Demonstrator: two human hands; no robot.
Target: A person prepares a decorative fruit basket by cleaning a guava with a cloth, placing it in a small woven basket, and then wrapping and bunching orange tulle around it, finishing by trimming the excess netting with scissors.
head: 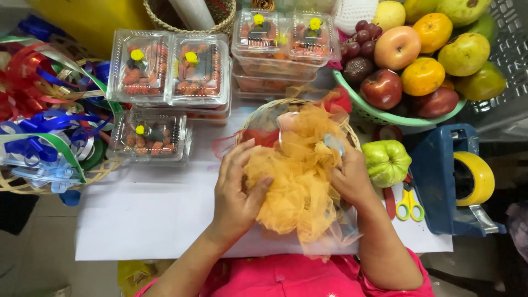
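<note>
Between both hands, a crumpled bunch of orange mesh netting (300,181) sits over a woven wicker basket (264,113). Left hand (237,190) and right hand (347,177) each pinch its soft, gauzy folds. Beyond the grip stand clear plastic clamshell boxes (170,69) with small yellow stickers.

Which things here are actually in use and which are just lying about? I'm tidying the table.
In use: left hand, right hand, orange netting, wicker basket.

Lying about: green fruit, scissors, tape dispenser, fruit bowl, clear boxes, ribbons.
</note>
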